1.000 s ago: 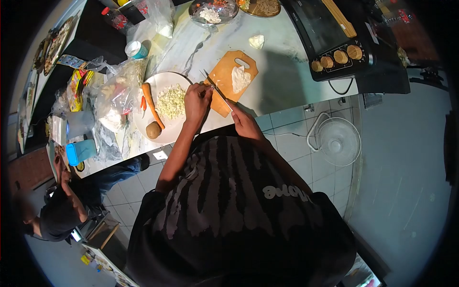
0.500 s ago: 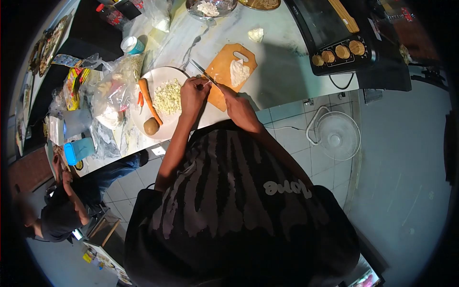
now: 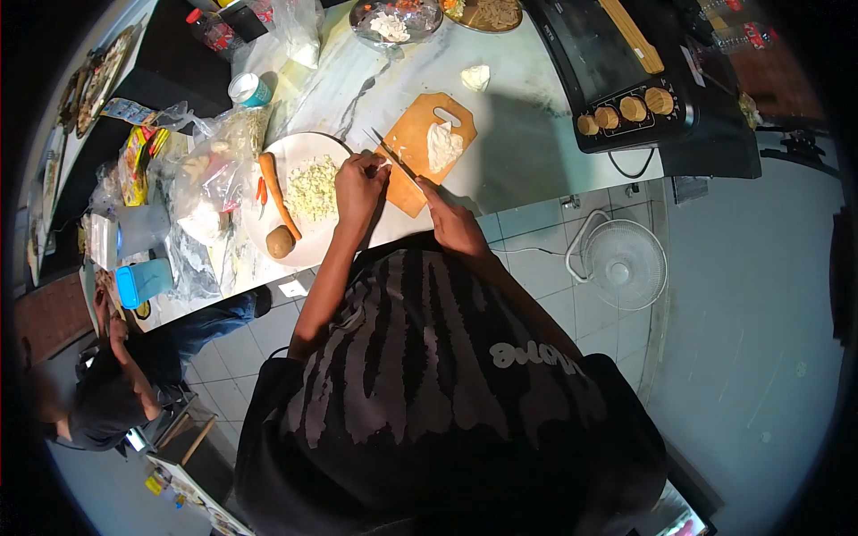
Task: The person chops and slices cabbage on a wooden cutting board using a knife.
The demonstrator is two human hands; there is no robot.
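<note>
Knife [image 3: 399, 162] in the right hand [image 3: 457, 227]

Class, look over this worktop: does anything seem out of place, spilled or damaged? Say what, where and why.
One white piece looks out of place: it lies directly on the counter, beyond the board, while similar white food sits on the board. I see no clear spill or damage.

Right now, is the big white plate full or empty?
Neither: the plate is partly filled. Chopped pale pieces, a carrot, red chillies and a round brown item lie there, with bare surface visible.
</note>
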